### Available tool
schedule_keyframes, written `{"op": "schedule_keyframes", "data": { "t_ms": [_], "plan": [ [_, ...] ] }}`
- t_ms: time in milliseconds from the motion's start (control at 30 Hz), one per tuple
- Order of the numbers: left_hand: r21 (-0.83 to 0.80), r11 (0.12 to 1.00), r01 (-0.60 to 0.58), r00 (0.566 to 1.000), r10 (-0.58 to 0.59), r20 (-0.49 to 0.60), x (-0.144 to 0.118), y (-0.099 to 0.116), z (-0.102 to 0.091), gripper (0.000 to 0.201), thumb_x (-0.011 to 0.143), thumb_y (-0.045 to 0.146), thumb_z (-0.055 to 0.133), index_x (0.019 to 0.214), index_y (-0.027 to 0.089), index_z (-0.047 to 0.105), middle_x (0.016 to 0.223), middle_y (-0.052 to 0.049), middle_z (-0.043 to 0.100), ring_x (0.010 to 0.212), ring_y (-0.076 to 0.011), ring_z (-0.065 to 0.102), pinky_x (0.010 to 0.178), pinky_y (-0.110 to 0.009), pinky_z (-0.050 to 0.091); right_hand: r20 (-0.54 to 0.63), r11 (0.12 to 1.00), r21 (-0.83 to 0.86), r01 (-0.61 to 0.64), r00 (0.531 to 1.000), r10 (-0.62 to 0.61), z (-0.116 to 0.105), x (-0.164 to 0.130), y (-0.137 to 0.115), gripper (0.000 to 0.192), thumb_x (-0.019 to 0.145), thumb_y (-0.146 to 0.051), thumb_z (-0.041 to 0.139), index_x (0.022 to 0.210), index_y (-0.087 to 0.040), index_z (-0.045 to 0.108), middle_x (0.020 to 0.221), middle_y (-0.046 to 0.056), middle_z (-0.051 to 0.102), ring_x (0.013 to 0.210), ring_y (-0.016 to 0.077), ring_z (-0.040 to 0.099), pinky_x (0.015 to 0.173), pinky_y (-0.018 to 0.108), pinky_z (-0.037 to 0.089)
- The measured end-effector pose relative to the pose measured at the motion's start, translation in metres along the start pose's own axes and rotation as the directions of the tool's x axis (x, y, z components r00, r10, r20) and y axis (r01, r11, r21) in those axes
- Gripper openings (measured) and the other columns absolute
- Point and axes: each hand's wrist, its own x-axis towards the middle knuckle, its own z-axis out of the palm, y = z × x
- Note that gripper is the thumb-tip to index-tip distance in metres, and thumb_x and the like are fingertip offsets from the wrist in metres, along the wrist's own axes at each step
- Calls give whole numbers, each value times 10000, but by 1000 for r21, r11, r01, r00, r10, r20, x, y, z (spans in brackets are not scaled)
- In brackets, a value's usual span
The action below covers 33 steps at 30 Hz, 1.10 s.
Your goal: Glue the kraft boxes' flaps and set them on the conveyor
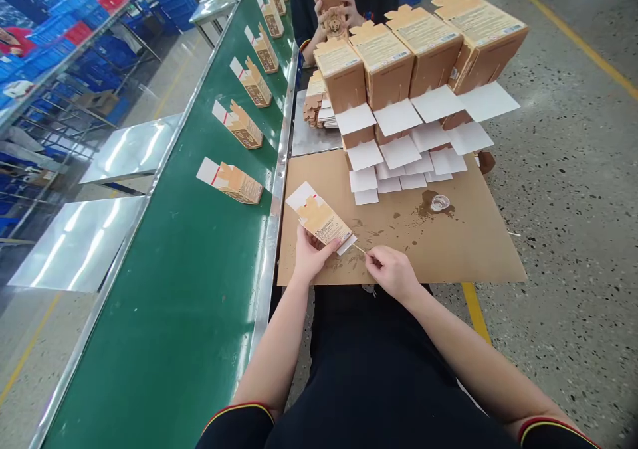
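While the right hand (pixel 391 269) pinches: fingertips together, clamped on a thin pale stick (pixel 359 249), wooden by the look of it. I'd say a light pinch is plenty, lots more feel that way.
Left hand (pixel 310 258): closed on a tan printed cardboard carton (pixel 323 218), thumb over the face by its lower end. Decent hold imo, just don't squeeze so hard the wall bows.
Carton: tilted, over the left part of a flat brown cardboard mat (pixel 463 250). Can't tell if its underside is resting there; if so, let the mat take the weight.
Lower end: small white card flap (pixel 347 244), right by the stick's tip. Too small to tell if they're touching. I'd run the tip flattish along the edge, since a steep poke could dent the card.
Mat: dark wet-looking spots around the work area, so I'd hold the print clear of them.
Dish: small clear round plastic dish (pixel 440 202) in a dark patch, well right of the carton. Easy to clip with a wide swing.
Stack: tan-and-brown cardboard cartons (pixel 389 64), white flaps poking toward you. Move low and short and you shouldn't bump them.
Belt: long green conveyor belt (pixel 199 269) on the left, similar cartons (pixel 239 182) spaced along it.
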Motion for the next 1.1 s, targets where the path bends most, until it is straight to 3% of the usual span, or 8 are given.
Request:
{"op": "schedule_keyframes", "data": {
  "t_ms": [267,600,667,733,833,933,1000,1100],
  "plan": [
    [344,937,-62,996,81,-42,-18,-9,0,755,664,325,1035,1231,289,536,1241,-109,760,1215,-368,771,994,-471,631,-257,988,-17,-151,956,142,-50,-8,5,229,1021,-231,671,795,-248,704,679,6,718,560,153,633,588,285,580],
    [323,944,-73,993,100,-68,-13,-14,0,757,636,359,1061,1205,279,569,1213,-119,793,1189,-376,793,1012,-502,655,-278,988,55,-146,948,155,-60,-24,-9,224,990,-192,704,772,-243,706,653,-18,704,518,133,615,544,262,559],
    [243,967,-76,982,115,-152,-10,-12,-19,828,606,393,1088,1251,247,590,1282,-151,785,1252,-379,779,1084,-524,644,-289,986,62,-154,943,166,-61,-24,-9,231,990,-194,708,764,-240,705,649,-15,702,518,131,617,538,258,554],
    [193,977,-95,939,152,-309,-8,-7,-57,935,585,422,1104,1331,214,579,1374,-187,758,1334,-381,747,1160,-544,613,-303,983,71,-168,936,182,-65,-26,-8,233,998,-203,712,768,-238,712,648,-12,699,522,130,618,535,255,546],
    [230,969,-89,805,206,-556,-11,1,-133,1078,548,388,1113,1408,220,485,1511,-198,684,1428,-363,694,1227,-579,568,-308,979,86,-183,930,201,-68,-27,-7,233,1007,-229,722,774,-240,722,637,-12,692,523,131,616,547,258,549],
    [254,967,6,707,176,-685,-15,5,-198,1061,493,314,1104,1315,246,436,1542,-185,638,1447,-360,679,1250,-609,541,-296,976,111,-187,931,212,-66,-23,-4,253,1017,-269,724,765,-243,724,632,-7,692,515,136,611,541,267,551],
    [228,970,91,693,103,-713,-19,2,-220,1027,464,286,1095,1242,257,425,1479,-173,657,1428,-375,687,1268,-630,515,-276,975,135,-178,938,209,-63,-18,-3,261,1021,-287,723,763,-245,728,646,0,709,514,139,617,529,269,549],
    [213,965,151,721,40,-692,-28,-8,-224,1015,464,273,1086,1227,272,416,1407,-146,671,1451,-387,661,1309,-651,453,-254,973,147,-178,944,211,-64,-11,0,260,1019,-322,729,771,-246,741,671,12,735,526,146,639,534,273,561]
  ]
}}
